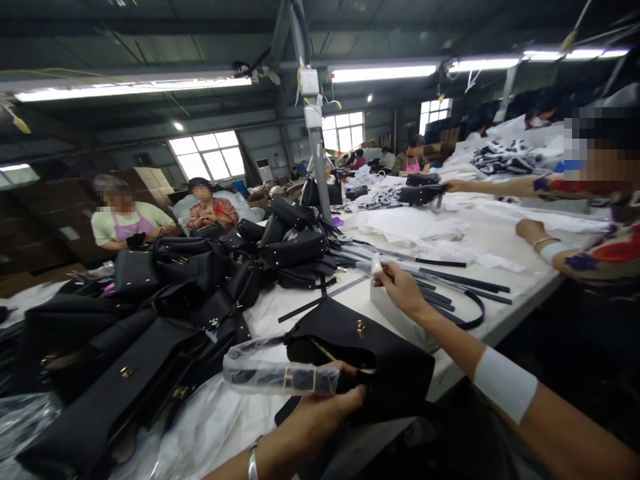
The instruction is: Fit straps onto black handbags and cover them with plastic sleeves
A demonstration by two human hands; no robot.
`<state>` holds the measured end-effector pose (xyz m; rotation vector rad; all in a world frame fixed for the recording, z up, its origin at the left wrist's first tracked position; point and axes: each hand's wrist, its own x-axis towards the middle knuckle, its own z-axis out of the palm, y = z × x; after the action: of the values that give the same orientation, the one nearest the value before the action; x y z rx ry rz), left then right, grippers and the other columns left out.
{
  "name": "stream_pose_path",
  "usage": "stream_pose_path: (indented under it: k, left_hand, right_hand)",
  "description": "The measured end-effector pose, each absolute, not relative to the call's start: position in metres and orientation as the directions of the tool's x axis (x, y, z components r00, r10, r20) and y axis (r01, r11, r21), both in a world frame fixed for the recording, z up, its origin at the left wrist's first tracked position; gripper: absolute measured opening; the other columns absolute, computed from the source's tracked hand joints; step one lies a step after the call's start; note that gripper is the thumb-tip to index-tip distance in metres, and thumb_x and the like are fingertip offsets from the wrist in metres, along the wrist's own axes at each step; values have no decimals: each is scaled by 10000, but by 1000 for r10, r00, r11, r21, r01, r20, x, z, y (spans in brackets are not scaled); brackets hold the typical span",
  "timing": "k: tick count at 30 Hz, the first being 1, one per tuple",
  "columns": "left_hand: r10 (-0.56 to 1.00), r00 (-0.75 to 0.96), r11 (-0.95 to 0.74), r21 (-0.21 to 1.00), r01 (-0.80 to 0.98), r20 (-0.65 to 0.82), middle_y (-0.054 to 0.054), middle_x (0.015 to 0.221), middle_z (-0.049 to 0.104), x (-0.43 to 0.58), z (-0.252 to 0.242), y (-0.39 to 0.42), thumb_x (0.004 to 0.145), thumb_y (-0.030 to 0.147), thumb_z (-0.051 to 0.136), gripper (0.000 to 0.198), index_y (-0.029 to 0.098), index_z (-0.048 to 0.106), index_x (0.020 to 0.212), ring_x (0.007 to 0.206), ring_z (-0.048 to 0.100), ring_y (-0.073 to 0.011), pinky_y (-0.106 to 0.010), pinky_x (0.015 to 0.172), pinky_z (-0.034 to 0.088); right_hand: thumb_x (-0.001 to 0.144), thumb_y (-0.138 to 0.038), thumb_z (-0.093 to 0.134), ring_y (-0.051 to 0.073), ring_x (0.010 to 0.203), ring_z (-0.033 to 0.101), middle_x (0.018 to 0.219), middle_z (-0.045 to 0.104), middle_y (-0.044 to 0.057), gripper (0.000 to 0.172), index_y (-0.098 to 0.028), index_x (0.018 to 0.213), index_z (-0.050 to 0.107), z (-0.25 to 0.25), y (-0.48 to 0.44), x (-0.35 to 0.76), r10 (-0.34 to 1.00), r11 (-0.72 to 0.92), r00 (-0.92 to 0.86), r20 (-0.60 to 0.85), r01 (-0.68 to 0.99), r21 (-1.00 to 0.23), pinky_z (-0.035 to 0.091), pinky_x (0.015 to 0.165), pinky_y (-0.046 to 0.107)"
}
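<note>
In the lower middle, my left hand [327, 410] is closed around the black strap end of a handbag. Clear plastic film covers the strap [280, 377] and its gold buckle. The black handbag [395, 357] lies right behind that hand, its flap showing a gold clasp and its mouth partly agape. Farther up the table, my right hand [403, 287] pinches a small whitish, translucent piece [377, 265]; what exactly it is I cannot make out. Below this hand stands a white box-like block [387, 310], with dark straps beside it.
Black handbags [200, 267] are heaped on the left. Long dark strips [470, 280] lie on the white table [530, 293], beyond which are white sheets [415, 227]. A metal post [320, 167] rises from the middle. A co-worker's hand [530, 231] rests at the right; others sit farther back.
</note>
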<state>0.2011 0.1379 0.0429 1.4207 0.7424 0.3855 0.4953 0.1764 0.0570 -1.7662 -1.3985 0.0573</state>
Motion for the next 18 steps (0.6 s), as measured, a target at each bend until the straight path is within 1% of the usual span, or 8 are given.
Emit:
stream_pose_path:
  k: [2, 4, 6, 9, 11, 15, 16, 18]
  left_hand:
    - [671, 713, 97, 978, 186, -202, -45, 1003, 670, 201, 43, 139, 773, 496, 760, 395, 204, 666, 1022, 990, 577, -238, -330, 870, 428]
    - [682, 708, 75, 981, 179, -182, -38, 992, 673, 201, 42, 141, 776, 479, 763, 375, 211, 667, 1021, 974, 584, -233, -327, 862, 432]
    - [679, 716, 79, 985, 150, -164, -35, 989, 676, 201, 42, 142, 776, 457, 770, 349, 222, 669, 1014, 962, 591, -227, -328, 863, 436]
    - [671, 731, 108, 992, 71, -125, -38, 967, 683, 201, 42, 142, 773, 425, 781, 304, 230, 681, 983, 945, 607, -227, -338, 874, 450]
    - [681, 721, 138, 989, 48, -129, -46, 971, 690, 200, 41, 142, 756, 413, 799, 313, 228, 687, 982, 945, 616, -231, -345, 876, 460]
    - [675, 727, 143, 989, 33, -122, -61, 1012, 702, 199, 38, 142, 762, 398, 796, 316, 220, 697, 1003, 961, 626, -235, -351, 885, 471]
    - [674, 730, 135, 990, 26, -111, -62, 1010, 704, 199, 38, 142, 765, 396, 793, 305, 219, 701, 996, 956, 628, -234, -352, 883, 473]
    - [679, 727, 125, 992, 23, -102, -62, 997, 711, 199, 38, 142, 759, 399, 795, 298, 220, 709, 982, 947, 631, -237, -355, 886, 473]
  right_hand:
    - [1049, -389, 354, 186, 908, 736, 1053, 741, 89, 336, -185, 1292, 462, 72, 144, 491, 740, 16, 449, 501, 732, -681, 579, 813, 320]
    - [1006, -465, 448, 219, 932, 735, 1028, 761, 83, 381, -199, 1278, 470, 81, 109, 483, 683, 14, 525, 507, 685, -728, 576, 814, 350]
    - [955, -501, 543, 247, 958, 724, 1017, 769, 80, 381, -211, 1201, 560, 82, 79, 475, 673, 43, 563, 479, 617, -786, 563, 837, 379]
    - [934, -518, 566, 264, 1051, 682, 1072, 749, 81, 339, -212, 1016, 685, 74, 49, 464, 694, 123, 566, 444, 515, -848, 534, 907, 397]
    - [927, -532, 564, 260, 994, 686, 988, 744, 67, 348, -212, 945, 701, 63, 38, 458, 686, 112, 586, 431, 500, -858, 549, 868, 395]
    - [845, -508, 685, 204, 658, 654, 721, 662, 4, 305, -209, 904, 678, 47, 19, 438, 722, 42, 597, 351, 468, -883, 568, 638, 340]
    - [844, -488, 695, 197, 645, 655, 751, 669, 7, 297, -207, 940, 678, 46, 13, 430, 756, 55, 575, 313, 420, -906, 571, 621, 331]
    - [852, -424, 709, 218, 793, 699, 929, 708, 48, 268, -211, 1013, 691, 47, -1, 413, 826, 116, 491, 278, 334, -935, 588, 702, 330]
